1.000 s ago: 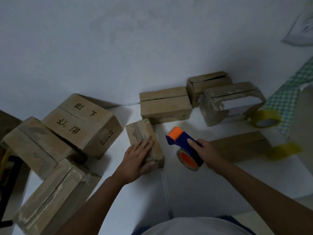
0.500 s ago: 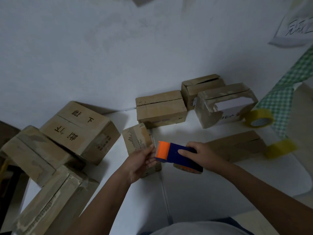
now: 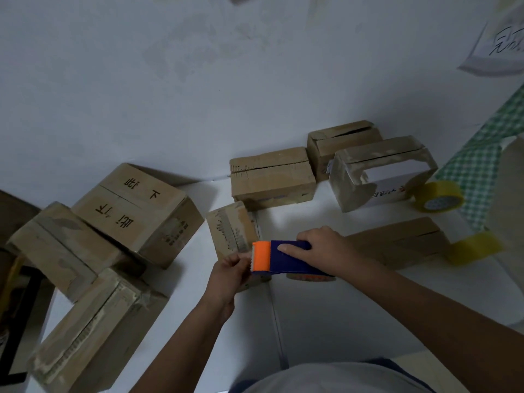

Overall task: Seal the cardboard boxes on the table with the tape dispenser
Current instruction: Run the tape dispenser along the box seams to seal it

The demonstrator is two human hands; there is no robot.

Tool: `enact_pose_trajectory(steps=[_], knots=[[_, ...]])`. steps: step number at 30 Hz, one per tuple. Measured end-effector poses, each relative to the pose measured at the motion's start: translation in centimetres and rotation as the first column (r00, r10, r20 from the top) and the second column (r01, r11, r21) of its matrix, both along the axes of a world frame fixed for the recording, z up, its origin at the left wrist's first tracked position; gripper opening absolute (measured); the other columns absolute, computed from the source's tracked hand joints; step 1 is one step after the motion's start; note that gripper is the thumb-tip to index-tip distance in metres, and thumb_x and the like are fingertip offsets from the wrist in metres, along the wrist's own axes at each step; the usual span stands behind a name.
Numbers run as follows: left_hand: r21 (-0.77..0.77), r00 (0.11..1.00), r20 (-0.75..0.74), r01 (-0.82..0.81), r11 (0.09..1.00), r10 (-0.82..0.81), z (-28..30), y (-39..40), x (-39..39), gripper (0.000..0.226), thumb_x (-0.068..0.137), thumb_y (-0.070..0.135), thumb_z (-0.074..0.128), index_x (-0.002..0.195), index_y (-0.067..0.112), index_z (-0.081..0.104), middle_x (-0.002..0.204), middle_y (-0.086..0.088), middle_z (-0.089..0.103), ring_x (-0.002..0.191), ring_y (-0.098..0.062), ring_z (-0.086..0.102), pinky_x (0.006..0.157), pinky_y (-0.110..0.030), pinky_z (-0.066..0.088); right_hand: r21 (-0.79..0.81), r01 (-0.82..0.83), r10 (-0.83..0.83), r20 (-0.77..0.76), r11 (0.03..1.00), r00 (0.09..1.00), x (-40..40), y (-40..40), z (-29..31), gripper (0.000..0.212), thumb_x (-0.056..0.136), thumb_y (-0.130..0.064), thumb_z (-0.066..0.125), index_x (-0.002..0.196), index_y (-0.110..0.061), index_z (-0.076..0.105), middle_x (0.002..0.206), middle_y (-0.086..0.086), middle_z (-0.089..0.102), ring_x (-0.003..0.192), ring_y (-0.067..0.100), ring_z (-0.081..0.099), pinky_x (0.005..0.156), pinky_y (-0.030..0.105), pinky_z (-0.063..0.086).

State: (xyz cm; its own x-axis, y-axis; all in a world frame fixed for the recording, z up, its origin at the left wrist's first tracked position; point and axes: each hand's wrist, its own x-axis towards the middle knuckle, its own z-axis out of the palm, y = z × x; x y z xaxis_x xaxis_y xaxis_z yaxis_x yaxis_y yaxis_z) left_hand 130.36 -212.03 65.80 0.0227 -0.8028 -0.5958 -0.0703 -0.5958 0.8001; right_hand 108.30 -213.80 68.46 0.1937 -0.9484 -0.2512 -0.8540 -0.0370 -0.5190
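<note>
From the head view, the right hand (image 3: 323,251) grips the blue body of the tape dispenser (image 3: 286,258) from above, fingers curled over its top and the index finger laid flat along its side. The dispenser lies level above the white table (image 3: 326,321), its orange head and toothed blade pointing left. The left hand (image 3: 229,275) meets that orange end, fingertips pinched together right at the blade; whether tape is caught between them cannot be told. Just beneath the two hands stands a small box (image 3: 229,231), its top seam rough with torn tape, its near end hidden by the left hand and the dispenser. Behind it, near the wall, sits a wider box (image 3: 272,177) with a slit along its top, and to the right of that a box (image 3: 343,144) with loose flaps and a torn box (image 3: 380,171) with white showing through its open side. A flat box (image 3: 402,242) lies behind the right wrist. Two yellowish tape rolls are at the right: one roll (image 3: 438,197) beside the torn box, a second roll (image 3: 473,248) just past the flat box. At the left, a printed box (image 3: 133,208) leans on two others, a worn box (image 3: 56,245) and a long box (image 3: 93,336).
</note>
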Motion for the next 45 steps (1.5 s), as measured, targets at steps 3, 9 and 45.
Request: enact_pose_trajectory(steps=[3,9,45], knots=[[-0.012,0.998,-0.023,-0.057,0.998,0.057,-0.3,0.6,0.6,0.02,0.098,0.021,0.059,0.099,0.009,0.075,0.104,-0.008,0.073,0.103,-0.024,0.064,0.095,-0.042,0.053,0.023,-0.088,0.088,0.021,0.996,0.996,0.0,-0.6,0.5,0.056,0.087,-0.07,0.042,0.087,-0.02,0.066,0.078,-0.004,0.064,0.071,0.009,0.06,0.069,0.031,0.05],[-0.033,0.92,0.032,-0.39,0.92,0.391,-1.8,1.6,7.0,0.018,0.098,0.012,0.057,0.102,-0.002,0.068,0.085,-0.013,0.067,0.082,-0.022,0.064,0.076,-0.027,0.051,0.056,-0.192,0.198,-0.111,0.98,0.974,-4.2,-2.1,-0.1,0.046,0.085,-0.07,0.047,0.067,-0.029,0.054,0.066,-0.007,0.058,0.061,0.004,0.053,0.06,0.025,0.04],[-0.02,0.838,0.336,-0.451,0.892,0.431,-4.8,1.6,4.9,0.055,0.08,0.041,0.079,0.117,0.016,0.047,0.111,-0.005,0.055,0.103,-0.023,0.054,0.084,-0.035,0.041,0.089,-0.186,0.204,-0.284,0.979,0.937,0.6,-3.5,-4.7,0.063,0.084,-0.077,0.041,0.091,-0.018,0.062,0.078,-0.003,0.059,0.071,0.012,0.058,0.063,0.025,0.041]])
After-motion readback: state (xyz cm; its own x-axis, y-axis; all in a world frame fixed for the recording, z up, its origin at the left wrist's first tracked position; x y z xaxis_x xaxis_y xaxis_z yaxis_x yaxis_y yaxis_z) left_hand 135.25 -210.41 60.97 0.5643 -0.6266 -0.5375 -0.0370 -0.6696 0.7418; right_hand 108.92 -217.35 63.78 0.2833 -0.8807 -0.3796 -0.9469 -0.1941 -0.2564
